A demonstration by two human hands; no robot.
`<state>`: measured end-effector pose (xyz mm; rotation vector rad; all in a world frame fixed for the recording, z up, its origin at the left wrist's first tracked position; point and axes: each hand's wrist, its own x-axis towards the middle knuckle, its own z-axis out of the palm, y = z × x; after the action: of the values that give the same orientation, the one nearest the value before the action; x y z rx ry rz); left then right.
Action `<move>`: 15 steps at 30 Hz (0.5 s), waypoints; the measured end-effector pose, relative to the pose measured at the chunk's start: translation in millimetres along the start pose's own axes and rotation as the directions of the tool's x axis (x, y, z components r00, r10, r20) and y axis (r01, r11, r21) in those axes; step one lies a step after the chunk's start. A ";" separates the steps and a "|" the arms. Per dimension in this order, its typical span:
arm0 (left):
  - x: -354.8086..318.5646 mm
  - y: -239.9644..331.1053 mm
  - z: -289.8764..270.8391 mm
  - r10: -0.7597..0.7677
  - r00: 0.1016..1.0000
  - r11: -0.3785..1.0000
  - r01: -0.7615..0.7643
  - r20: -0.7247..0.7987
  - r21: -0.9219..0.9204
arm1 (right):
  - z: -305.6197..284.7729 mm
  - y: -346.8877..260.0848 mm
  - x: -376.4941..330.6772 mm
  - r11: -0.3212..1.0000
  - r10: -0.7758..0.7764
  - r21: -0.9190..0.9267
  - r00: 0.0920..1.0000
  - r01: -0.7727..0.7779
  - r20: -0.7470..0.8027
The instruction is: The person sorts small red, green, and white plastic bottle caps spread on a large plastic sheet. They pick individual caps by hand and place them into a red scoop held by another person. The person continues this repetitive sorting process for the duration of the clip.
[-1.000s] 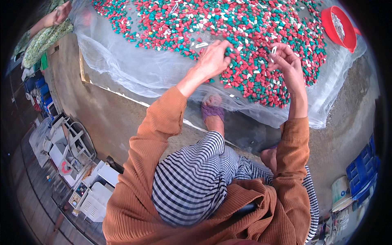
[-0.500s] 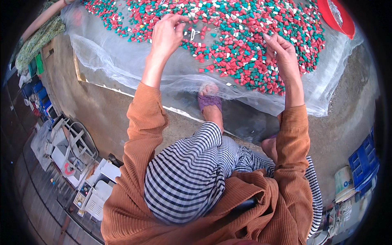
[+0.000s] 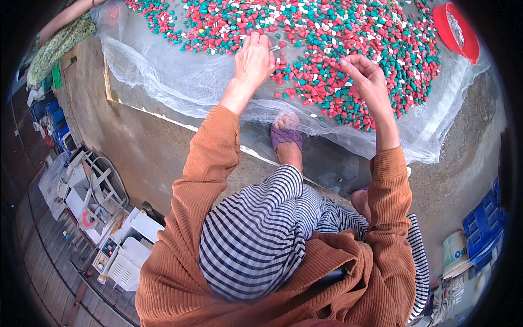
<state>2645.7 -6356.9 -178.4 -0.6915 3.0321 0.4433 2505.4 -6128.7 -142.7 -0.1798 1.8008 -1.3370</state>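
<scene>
L hand (image 3: 254,61) & R hand (image 3: 370,84) curled, can't tell if gripping, over conical red/green pcs (image 3: 403,65) on crinkly sheer mesh (image 3: 158,76).

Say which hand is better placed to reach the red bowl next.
Likely the right hand: it is closer to the bowl; the left hand is farther left, beside a pale piece.

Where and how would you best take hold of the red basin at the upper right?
Probably grip the red basin by its near rim, with the right hand coming from the person's side: there the open, raised edge stands clear of the heap of small coloured pieces. Keeping it level seems wise, since whitish contents show inside.
</scene>
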 end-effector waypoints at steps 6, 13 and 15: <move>9.2 33.4 -27.3 -0.030 0.935 0.886 0.188 0.353 -0.424 | 22.4 17.5 0.2 0.939 0.080 0.316 0.981 -0.134 0.179; 40.2 90.3 -71.8 0.276 0.959 0.759 -0.175 0.067 -0.627 | 22.8 35.3 10.7 0.563 0.113 0.786 0.966 -0.254 0.232; 73.1 81.2 -68.5 0.285 0.956 0.810 -0.281 -0.074 -0.514 | 15.9 20.7 10.1 0.523 0.201 0.817 0.967 -0.242 0.158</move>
<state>2549.4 -6336.6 -95.0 -0.2159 3.0177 1.3068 2517.7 -6137.2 -166.4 0.5342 0.9144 -1.8230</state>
